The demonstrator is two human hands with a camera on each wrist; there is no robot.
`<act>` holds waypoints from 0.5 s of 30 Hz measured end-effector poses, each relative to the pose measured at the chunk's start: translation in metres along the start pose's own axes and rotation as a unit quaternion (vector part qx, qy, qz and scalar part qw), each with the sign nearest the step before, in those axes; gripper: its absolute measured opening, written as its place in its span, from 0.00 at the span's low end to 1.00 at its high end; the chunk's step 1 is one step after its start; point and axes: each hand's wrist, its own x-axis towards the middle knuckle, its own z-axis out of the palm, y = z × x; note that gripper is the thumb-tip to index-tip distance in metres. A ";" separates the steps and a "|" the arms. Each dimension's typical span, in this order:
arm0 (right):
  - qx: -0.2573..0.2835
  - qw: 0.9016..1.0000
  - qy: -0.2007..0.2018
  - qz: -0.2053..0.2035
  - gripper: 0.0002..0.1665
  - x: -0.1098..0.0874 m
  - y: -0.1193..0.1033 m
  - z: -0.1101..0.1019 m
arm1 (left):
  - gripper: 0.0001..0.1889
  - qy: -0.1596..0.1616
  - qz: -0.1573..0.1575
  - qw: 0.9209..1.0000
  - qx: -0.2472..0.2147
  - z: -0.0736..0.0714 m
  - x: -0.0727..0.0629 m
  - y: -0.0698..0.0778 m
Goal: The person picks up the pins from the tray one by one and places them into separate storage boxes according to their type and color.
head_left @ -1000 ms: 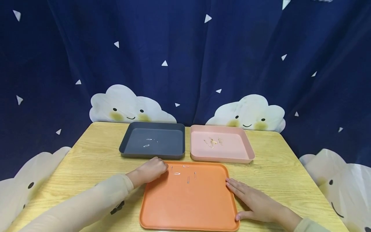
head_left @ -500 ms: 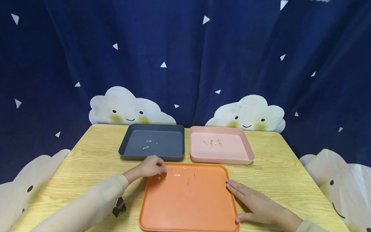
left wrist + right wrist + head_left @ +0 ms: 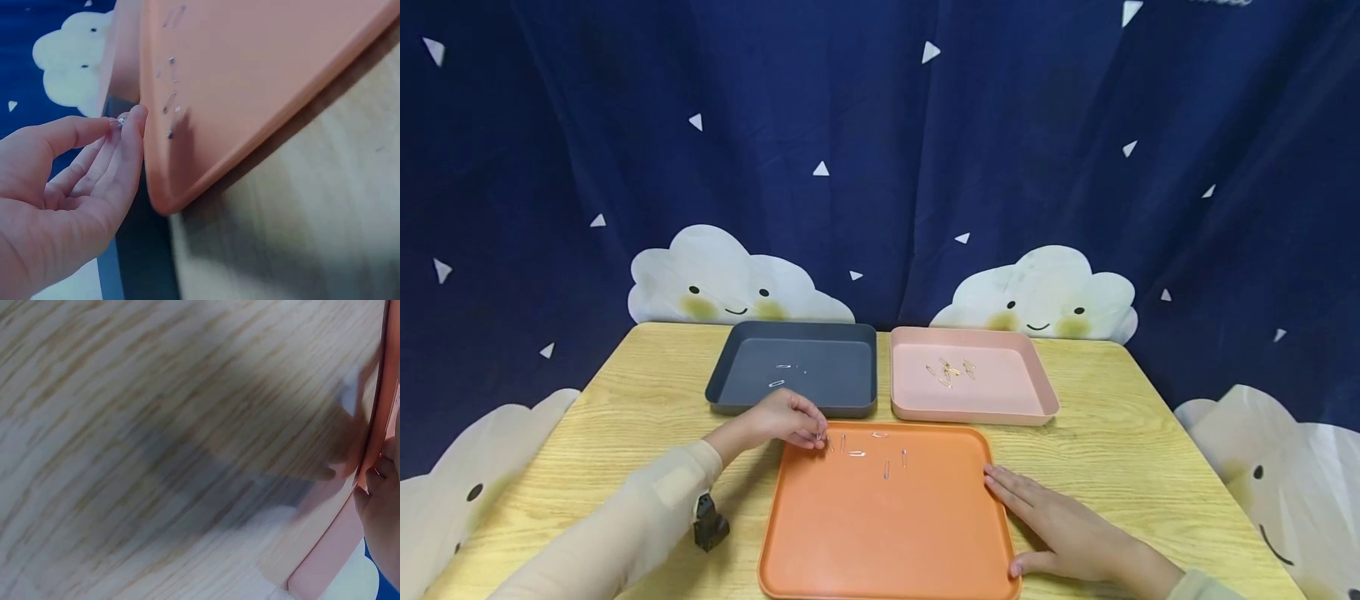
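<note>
Paper clip [image 3: 120, 121] — left hand [image 3: 782, 418] pinch

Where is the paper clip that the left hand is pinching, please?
In the head view the silver paper clip sits pinched in the left hand at the orange tray's far left corner.

Left hand [image 3: 786, 419] pinches a small silver paper clip [image 3: 820, 436] at the flat orange plastic tray's [image 3: 887, 533] far-left corner; right hand [image 3: 1060, 525] lies flat along its right edge.

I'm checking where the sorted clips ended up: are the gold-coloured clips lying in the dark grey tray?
No, the gold clips lie in the pink tray; the dark grey tray holds only a few silver clips.
</note>
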 end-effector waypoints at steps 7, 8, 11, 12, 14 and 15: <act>-0.001 1.000 -0.001 0.000 0.56 0.000 0.001 0.001 | 0.14 0.013 -0.002 1.000 -0.015 -0.016 0.009 0.012; -0.001 1.000 -0.001 0.001 0.56 0.000 0.001 0.001 | 0.14 0.015 0.001 1.000 -0.015 -0.018 0.011 0.014; -0.002 1.000 -0.005 0.007 0.56 0.000 0.001 0.001 | 0.16 0.023 0.008 1.000 -0.018 -0.022 0.015 0.020; -0.002 1.000 -0.006 0.008 0.56 0.000 0.002 0.001 | 0.17 0.027 0.009 0.999 -0.016 -0.023 0.016 0.022; -0.001 1.000 -0.004 0.007 0.56 0.000 0.002 0.002 | 0.17 0.031 0.006 0.999 -0.011 -0.026 0.019 0.027; 0.001 1.000 -0.003 0.007 0.56 0.000 0.002 0.002 | 0.17 0.034 0.004 0.999 -0.008 -0.028 0.021 0.030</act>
